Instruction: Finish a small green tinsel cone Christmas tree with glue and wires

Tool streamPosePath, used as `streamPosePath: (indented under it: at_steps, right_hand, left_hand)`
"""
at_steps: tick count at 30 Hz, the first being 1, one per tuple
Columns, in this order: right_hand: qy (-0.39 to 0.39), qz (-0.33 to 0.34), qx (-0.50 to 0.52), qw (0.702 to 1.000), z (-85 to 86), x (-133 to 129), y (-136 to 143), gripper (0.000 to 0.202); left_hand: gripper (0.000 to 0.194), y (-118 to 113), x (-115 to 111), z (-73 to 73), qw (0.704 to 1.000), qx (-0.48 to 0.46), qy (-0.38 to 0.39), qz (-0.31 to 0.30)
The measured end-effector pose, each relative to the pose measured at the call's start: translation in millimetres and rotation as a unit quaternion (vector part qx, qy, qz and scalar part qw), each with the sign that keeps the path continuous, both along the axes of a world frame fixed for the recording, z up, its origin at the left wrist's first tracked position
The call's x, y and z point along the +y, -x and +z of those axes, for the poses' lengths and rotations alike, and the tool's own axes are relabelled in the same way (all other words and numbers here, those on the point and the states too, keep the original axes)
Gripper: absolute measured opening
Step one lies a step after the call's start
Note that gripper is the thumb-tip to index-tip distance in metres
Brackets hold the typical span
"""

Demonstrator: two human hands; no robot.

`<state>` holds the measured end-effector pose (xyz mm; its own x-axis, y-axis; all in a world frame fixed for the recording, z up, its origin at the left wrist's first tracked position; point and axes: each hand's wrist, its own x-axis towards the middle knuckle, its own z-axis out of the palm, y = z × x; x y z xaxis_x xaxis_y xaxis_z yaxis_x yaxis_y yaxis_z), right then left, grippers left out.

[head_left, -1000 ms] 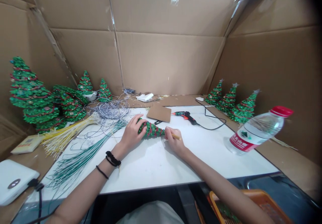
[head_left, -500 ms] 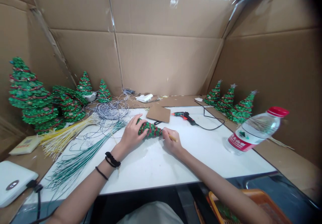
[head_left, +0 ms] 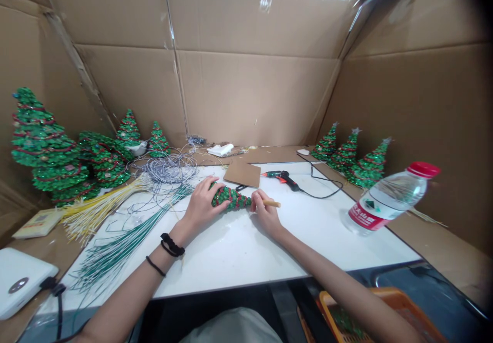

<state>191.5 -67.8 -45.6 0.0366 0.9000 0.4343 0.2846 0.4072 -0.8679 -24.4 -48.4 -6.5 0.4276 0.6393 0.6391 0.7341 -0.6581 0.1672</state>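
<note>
A small green Christmas tree [head_left: 233, 199] with red garland lies on its side on the white board, its tip pointing right. Around its base end, my left hand [head_left: 203, 203] is closed with the fingers over the top. At the tip, my right hand [head_left: 265, 215] pinches a short tan stick [head_left: 273, 204], whose free end sticks out to the right. What the right fingertips touch at the tip is too small to make out. Just beyond the tree are a brown cardboard square [head_left: 242, 172] and an orange-and-black glue gun [head_left: 283, 178].
Green wires [head_left: 127, 245], yellow wires [head_left: 103, 204] and a tangled wire coil [head_left: 169, 168] lie left. Decorated trees [head_left: 50, 143] stand left, others [head_left: 348, 150] right. A tilted water bottle [head_left: 393, 196] is at right, a white power bank [head_left: 23, 281] at left, an orange basket [head_left: 327, 307] below.
My right hand has turned slightly; the tan stick has swung from slanting downward to nearly level and shifted right. My left hand still holds the tree in almost the same place.
</note>
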Motion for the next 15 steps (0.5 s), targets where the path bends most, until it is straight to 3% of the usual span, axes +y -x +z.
streamPosePath:
  at_steps: [3,6,11,15]
  right_hand:
    - [-0.005,0.004,-0.001,1.000,-0.5,0.5,-0.3,0.038]
    - [-0.008,0.006,-0.003,1.000,-0.9,0.7,-0.1,0.038]
    - [0.005,-0.003,0.041,0.999,-3.0,2.7,2.8,0.034]
    - [0.017,0.003,0.095,0.995,-4.0,4.8,5.2,0.033]
  left_hand:
    - [0.037,-6.4,-8.1,0.0,0.992,0.059,-0.102,0.034]
    - [0.034,-24.1,-18.4,-3.6,0.978,0.121,-0.170,0.002]
    - [0.027,-54.4,-20.1,-16.7,0.978,0.179,-0.106,-0.015]
    - [0.028,-58.0,-14.0,-22.4,0.974,0.207,-0.093,-0.016]
